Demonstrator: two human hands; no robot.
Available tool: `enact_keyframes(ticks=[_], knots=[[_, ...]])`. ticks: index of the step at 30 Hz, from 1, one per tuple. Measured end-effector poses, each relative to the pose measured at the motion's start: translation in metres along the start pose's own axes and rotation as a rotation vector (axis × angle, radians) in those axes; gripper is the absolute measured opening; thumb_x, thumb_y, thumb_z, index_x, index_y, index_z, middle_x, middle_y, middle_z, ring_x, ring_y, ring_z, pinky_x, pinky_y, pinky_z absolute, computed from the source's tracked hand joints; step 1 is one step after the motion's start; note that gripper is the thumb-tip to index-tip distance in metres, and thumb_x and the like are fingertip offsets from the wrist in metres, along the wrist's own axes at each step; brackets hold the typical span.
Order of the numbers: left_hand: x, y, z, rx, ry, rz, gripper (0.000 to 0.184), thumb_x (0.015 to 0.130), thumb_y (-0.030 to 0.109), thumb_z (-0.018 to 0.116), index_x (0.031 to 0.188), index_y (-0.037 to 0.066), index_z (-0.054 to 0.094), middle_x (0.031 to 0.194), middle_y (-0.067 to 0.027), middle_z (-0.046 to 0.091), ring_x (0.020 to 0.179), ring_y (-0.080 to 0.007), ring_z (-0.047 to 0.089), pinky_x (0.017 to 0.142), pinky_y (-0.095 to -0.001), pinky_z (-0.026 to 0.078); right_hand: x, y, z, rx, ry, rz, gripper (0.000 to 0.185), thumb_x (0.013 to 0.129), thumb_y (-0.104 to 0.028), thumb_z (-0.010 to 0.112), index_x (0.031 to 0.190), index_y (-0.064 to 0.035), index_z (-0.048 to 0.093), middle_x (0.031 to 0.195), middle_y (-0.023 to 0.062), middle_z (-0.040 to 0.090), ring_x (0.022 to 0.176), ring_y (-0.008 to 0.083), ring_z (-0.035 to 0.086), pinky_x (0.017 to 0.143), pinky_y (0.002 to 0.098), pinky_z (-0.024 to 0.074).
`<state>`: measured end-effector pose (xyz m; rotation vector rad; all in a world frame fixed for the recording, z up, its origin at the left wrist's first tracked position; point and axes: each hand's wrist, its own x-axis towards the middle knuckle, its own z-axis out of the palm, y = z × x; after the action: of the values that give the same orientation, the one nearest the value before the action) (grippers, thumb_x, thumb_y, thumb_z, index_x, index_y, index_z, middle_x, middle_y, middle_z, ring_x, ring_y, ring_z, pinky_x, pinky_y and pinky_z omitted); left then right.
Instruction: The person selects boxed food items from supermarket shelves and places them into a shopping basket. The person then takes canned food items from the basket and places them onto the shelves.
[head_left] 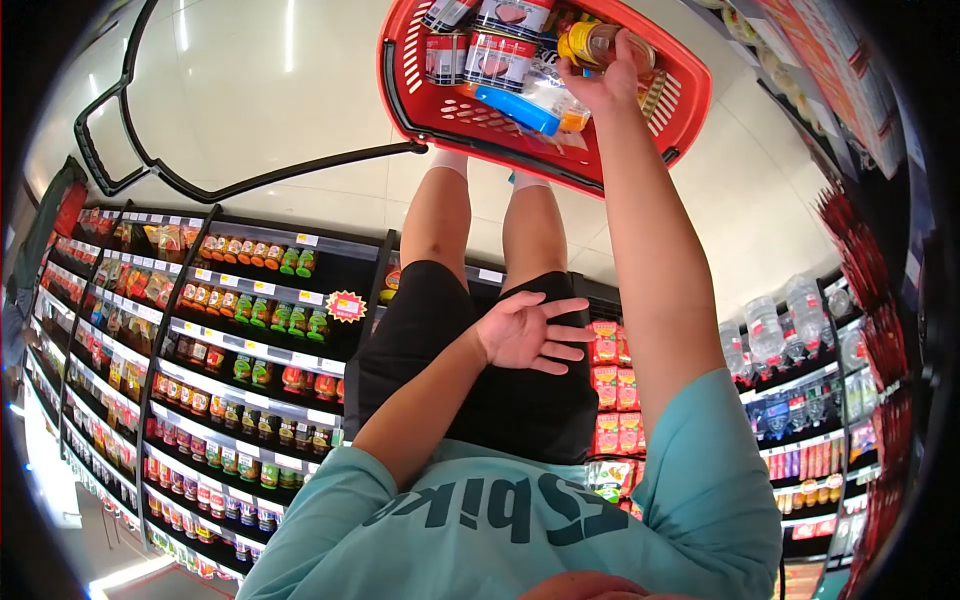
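Note:
My right hand reaches into a red shopping basket and has its fingers around a bottle with a yellow cap and brownish contents, lying on its side. Beside it in the basket are several cans with red, white and dark labels. A blue and white package lies under them, near my right hand. My left hand is held over my black shorts, palm up, fingers spread, with nothing in it. The basket's lower contents are partly hidden.
The basket's long black handle extends left over the tiled floor. Shelves of jars stand at the left, with red packets behind me. Bottled water is shelved at right. A person in dark clothing is at the far left.

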<state>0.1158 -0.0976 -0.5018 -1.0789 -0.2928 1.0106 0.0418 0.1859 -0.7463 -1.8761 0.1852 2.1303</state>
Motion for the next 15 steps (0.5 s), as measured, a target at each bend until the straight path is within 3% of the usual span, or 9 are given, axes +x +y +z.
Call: enact_keyframes(ticks=[6, 10, 12, 15], knots=[[0.000, 0.000, -0.008, -0.022, -0.036, -0.006, 0.068, 0.097, 0.052, 0.048, 0.156, 0.023, 0.031, 0.152, -0.0177, 0.044, 0.130, -0.0349, 0.053, 0.107, -0.0532, 0.042, -0.006, -0.004, 0.004, 0.133, -0.082, 0.007, 0.067, 0.088, -0.038, 0.073, 0.143, -0.0191, 0.041, 0.146, 0.0105, 0.041, 0.135, 0.0359, 0.037, 0.108, 0.0595, 0.0341], [-0.001, -0.003, -0.011, -0.073, -0.029, 0.000, 0.070, 0.099, 0.051, 0.046, 0.158, 0.022, 0.026, 0.153, -0.0211, 0.041, 0.129, -0.0387, 0.055, 0.106, -0.0561, 0.044, 0.010, -0.004, -0.004, 0.197, -0.150, 0.048, 0.064, 0.087, -0.038, 0.074, 0.141, -0.0192, 0.045, 0.142, 0.0081, 0.044, 0.131, 0.0332, 0.041, 0.108, 0.0583, 0.0347], [-0.002, -0.003, -0.013, -0.072, -0.040, 0.001, 0.071, 0.098, 0.051, 0.046, 0.159, 0.022, 0.024, 0.154, -0.0210, 0.041, 0.129, -0.0390, 0.054, 0.106, -0.0560, 0.044, 0.000, -0.003, 0.001, 0.208, -0.036, -0.063, 0.059, 0.086, -0.040, 0.073, 0.136, -0.0189, 0.049, 0.138, 0.0070, 0.048, 0.132, 0.0321, 0.041, 0.108, 0.0573, 0.0344], [-0.002, -0.003, -0.014, -0.070, -0.051, 0.000, 0.072, 0.098, 0.051, 0.047, 0.159, 0.022, 0.023, 0.154, -0.0208, 0.040, 0.129, -0.0390, 0.054, 0.107, -0.0558, 0.044, 0.017, -0.011, -0.012, 0.128, -0.074, -0.124, 0.055, 0.085, -0.045, 0.071, 0.131, -0.0194, 0.053, 0.135, 0.0062, 0.050, 0.127, 0.0294, 0.044, 0.103, 0.0534, 0.0371]])
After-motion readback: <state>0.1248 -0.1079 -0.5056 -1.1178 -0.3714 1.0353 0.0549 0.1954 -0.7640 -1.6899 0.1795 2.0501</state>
